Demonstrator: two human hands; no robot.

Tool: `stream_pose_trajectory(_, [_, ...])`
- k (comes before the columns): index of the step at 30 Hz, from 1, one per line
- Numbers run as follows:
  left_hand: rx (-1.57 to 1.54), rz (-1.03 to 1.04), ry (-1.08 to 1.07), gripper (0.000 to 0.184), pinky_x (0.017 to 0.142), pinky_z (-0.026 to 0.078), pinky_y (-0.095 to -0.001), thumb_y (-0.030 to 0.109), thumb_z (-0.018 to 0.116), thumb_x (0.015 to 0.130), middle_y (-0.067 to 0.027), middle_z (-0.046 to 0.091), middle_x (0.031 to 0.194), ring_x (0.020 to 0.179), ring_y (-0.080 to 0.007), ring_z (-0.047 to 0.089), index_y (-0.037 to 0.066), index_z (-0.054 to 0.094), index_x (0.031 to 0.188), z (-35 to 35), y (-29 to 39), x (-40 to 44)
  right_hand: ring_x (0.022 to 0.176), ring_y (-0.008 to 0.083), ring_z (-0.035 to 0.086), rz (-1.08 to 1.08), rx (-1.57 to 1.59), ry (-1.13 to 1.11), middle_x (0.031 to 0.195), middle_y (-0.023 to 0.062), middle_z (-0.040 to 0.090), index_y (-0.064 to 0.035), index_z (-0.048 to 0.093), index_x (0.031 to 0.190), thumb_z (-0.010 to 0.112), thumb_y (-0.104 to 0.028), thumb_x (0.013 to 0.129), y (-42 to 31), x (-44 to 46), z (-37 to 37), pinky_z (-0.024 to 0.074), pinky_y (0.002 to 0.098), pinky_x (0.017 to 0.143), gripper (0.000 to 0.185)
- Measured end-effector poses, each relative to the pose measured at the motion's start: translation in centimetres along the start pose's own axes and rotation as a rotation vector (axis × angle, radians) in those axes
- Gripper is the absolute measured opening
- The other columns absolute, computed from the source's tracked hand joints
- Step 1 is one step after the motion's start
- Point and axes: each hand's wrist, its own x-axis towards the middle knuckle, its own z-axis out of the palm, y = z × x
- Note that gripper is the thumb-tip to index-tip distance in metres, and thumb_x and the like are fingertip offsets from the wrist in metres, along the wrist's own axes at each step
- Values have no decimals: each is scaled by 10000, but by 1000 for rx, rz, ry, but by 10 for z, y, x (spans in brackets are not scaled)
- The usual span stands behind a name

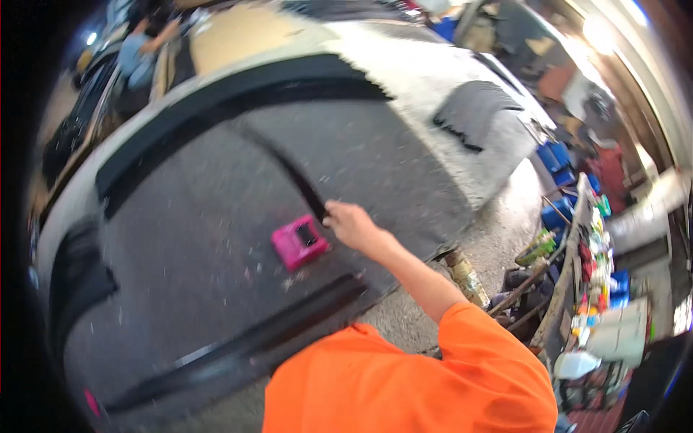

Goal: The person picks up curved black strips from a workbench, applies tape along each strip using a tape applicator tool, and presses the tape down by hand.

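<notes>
My right hand (351, 225) is closed on the end of a long, narrow black strip (292, 169). The strip curves away from my fingers over the dark tabletop (195, 209), and its far end is blurred. Just left of the hand sits a pink box-shaped container (294, 249) with a dark patch on its top. Along the near edge lies a band of long black strips (245, 338). A wide curved row of black strips (238, 101) spans the far side. My left hand is out of view.
Dark layered strips (479, 112) lie on the pale part of the table at right. Another black pile (81, 270) rests at the left edge. Blue containers (554, 159) and bottles crowd a wooden rack (567, 267) at right. A person (137, 61) in blue is at the far left.
</notes>
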Motion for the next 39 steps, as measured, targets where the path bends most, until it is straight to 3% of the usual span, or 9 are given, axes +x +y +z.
stream_pose_trajectory(5, [-99,-10,-433,199,680,574,-395,229,701,990,-169,776,931,793,-296,735,87,809,1079,37,-48,-48,1054,342,627,14,-211,178,1013,110,697,-91,680,1025,673,-156,904,53,-45,-60,487,451,927,137])
stream_pose_trajectory(12, [-180,-85,-1621,265,959,533,-438,277,715,968,-178,758,1103,1045,-291,731,64,759,1119,89,-107,-201,980,328,602,90,-319,91,949,68,693,-142,747,963,729,-116,826,81,-128,-64,500,461,856,141])
stream_pose_trajectory(13, [-42,-210,-1829,470,890,552,-395,291,858,787,-79,746,1222,1060,-238,718,115,755,1210,149,-223,-299,979,326,601,91,-305,43,942,64,691,-147,751,959,733,-114,821,78,-138,-55,501,466,847,143])
stream_pose_trajectory(14, [167,-141,-1880,517,902,544,-416,229,871,713,-106,687,1295,1102,-261,690,123,747,1204,155,-219,-306,969,325,599,84,-310,37,927,58,685,-146,750,961,720,-99,825,70,-146,-44,499,473,835,147])
stream_pose_trajectory(18, [-472,-129,-1343,812,1101,464,-445,132,876,732,-220,523,1458,1314,-386,530,68,543,1470,170,-63,-289,995,315,600,64,-259,31,945,50,690,-161,749,950,711,-97,821,41,-161,-21,498,470,807,148])
stream_pose_trajectory(20, [-836,-128,-1314,970,1138,423,-477,208,879,731,-262,487,1493,1388,-415,451,41,402,1559,175,52,-263,999,312,606,14,-234,17,960,48,690,-175,749,975,708,-94,810,32,-163,1,491,463,795,188])
stream_pose_trajectory(25, [-998,205,-1213,1287,1232,284,-500,393,947,622,-257,331,1620,1505,-414,316,84,220,1638,231,190,-305,980,295,588,-58,-194,44,957,46,671,-121,732,987,681,-33,819,-12,-173,17,467,435,816,196])
stream_pose_trajectory(32, [-897,300,-1374,1392,1152,364,-534,428,954,598,-200,431,1534,1433,-387,413,206,98,1673,252,255,-316,946,288,575,-42,-195,124,925,46,639,-116,722,1003,668,-15,812,-18,-185,23,459,429,805,222])
stream_pose_trajectory(39, [-939,256,-1321,1279,1111,387,-550,361,944,617,-178,488,1456,1368,-380,474,219,201,1648,239,251,-321,942,280,579,-76,-178,153,917,43,638,-115,717,977,664,-19,806,-8,-179,29,463,419,797,204])
